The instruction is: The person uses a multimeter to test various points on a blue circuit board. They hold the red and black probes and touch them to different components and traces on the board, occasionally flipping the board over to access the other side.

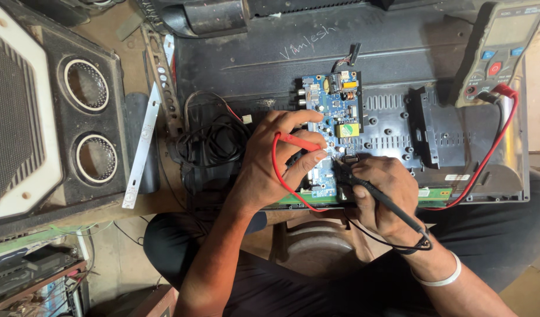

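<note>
My left hand [276, 161] pinches a red test probe [299, 141], its tip on the blue circuit board [331, 105]. In my right hand [381, 191] is a black test probe [378, 196], its tip touching the same board near the red one. The board is mounted on the black back panel [393, 126] of a flat screen lying on my lap. Red lead wire [493, 147] runs from the probes to a multimeter [501, 47] at the upper right. A white band circles my right wrist.
A large speaker cabinet [53, 111] with two round openings lies at the left. A coil of black cable [214, 138] sits left of the board. A white metal bracket [142, 147] leans beside the speaker. Electronics clutter fills the lower left corner.
</note>
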